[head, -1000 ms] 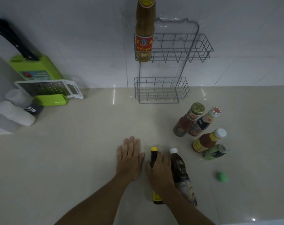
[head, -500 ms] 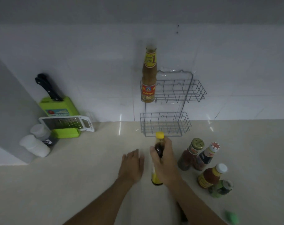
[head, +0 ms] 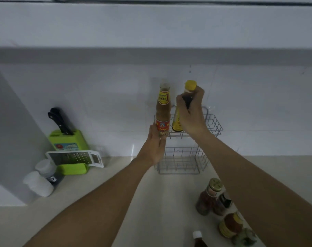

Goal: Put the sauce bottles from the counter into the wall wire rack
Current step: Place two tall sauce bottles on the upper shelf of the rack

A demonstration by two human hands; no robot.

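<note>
A two-tier wall wire rack (head: pixel 213 124) hangs on the white tiled wall. A tall brown sauce bottle with a red and yellow label (head: pixel 163 111) stands at the left end of its upper basket. My left hand (head: pixel 154 145) touches the base of that bottle and the basket's left end. My right hand (head: pixel 191 113) grips a dark bottle with a yellow cap (head: pixel 186 102), held upright with its base in the upper basket, right beside the brown bottle. The lower basket (head: pixel 181 161) holds nothing.
Several sauce bottles stand on the counter at the lower right, among them a gold-capped one (head: pixel 207 197), an orange one (head: pixel 230 226) and a white-capped one (head: pixel 198 237). A green knife block (head: pixel 67 138), a grater (head: pixel 75 157) and white shakers (head: pixel 39 182) sit at the left.
My right hand has lifted the yellow-capped bottle from the counter up into the upper basket. My left hand has risen off the counter to the brown bottle's base. The view tilted upward.
</note>
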